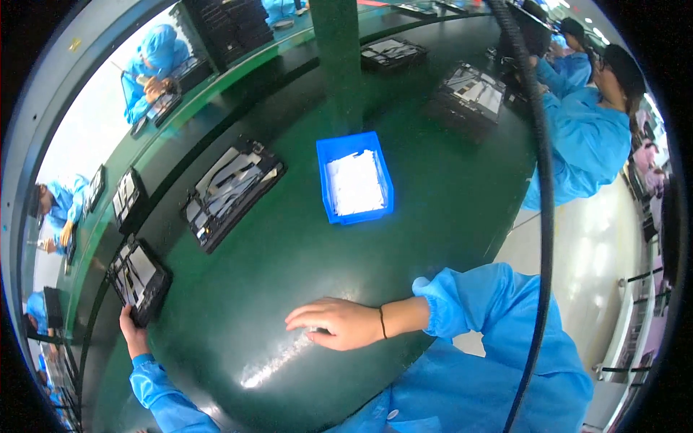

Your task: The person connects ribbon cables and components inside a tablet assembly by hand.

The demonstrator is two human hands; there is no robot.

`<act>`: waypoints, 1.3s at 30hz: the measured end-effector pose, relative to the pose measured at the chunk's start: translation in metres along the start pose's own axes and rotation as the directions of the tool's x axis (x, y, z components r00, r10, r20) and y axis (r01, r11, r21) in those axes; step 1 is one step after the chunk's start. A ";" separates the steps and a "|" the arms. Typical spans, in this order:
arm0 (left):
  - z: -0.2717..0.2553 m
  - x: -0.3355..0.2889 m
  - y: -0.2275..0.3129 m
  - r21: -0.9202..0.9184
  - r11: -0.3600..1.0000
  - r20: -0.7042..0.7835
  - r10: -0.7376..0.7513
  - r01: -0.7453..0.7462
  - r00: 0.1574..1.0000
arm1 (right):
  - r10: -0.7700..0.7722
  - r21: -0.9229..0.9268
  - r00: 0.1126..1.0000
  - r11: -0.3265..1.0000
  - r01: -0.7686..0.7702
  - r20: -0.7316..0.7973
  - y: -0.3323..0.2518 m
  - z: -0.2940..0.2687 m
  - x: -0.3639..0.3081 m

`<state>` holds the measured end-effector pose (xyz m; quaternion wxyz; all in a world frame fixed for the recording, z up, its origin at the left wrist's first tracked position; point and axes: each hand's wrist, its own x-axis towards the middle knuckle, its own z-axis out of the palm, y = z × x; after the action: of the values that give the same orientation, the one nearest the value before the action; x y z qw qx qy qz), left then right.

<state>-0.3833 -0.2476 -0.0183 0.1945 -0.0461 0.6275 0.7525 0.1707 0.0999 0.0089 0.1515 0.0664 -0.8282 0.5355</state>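
Note:
My left hand (133,336) is at the far left, its fingers closed on the near end of a black tray (153,302) with grey and white flat parts in it. The underside of that grip is hidden. Over the green tabletop, my right hand (336,322) rests palm down in the middle, holding nothing, its fingers stretched out to the left. Beyond it stands a blue plastic bin (390,203) with a pile of white pieces, too bright to make out. Another black tray (238,224) with similar flat grey parts lies between the left-hand tray and the bin.
More loaded black trays stand at the far right (473,128), at the back (393,65) and along the left (137,211). A green post (339,58) rises behind the bin. A black cable (546,216) hangs at right. Co-workers in blue (585,144) sit nearby.

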 end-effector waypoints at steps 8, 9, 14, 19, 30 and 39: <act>0.063 0.020 -0.026 0.891 0.275 0.049 0.733 -0.362 0.679 | -0.121 -0.098 0.991 0.988 0.116 -0.051 0.016 0.000 -0.009; 0.069 0.016 -0.025 0.786 0.222 0.247 0.743 -0.578 0.622 | -0.142 -0.096 0.990 0.985 0.141 -0.003 0.014 0.000 -0.008; 0.233 -0.078 -0.049 0.871 0.288 0.354 0.196 -0.398 0.915 | -0.191 -0.098 0.981 0.977 0.188 -0.027 0.020 0.003 -0.010; 0.252 -0.049 -0.064 0.835 0.353 0.441 0.030 -0.422 0.897 | -0.191 -0.079 0.980 0.979 0.186 -0.053 0.019 0.006 -0.009; 0.276 -0.056 -0.064 0.809 0.561 0.309 -0.151 -0.176 0.939 | -0.189 -0.097 0.979 0.976 0.197 0.079 0.026 0.005 -0.014; 0.303 -0.083 -0.038 0.830 0.557 0.215 -0.284 -0.021 0.934 | -0.116 -0.111 0.988 0.986 0.127 0.107 0.030 -0.004 -0.015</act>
<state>-0.2410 0.0296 0.0354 0.3502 0.1265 0.8580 0.3537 0.1771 0.1152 -0.0203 0.1460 0.1344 -0.8592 0.4715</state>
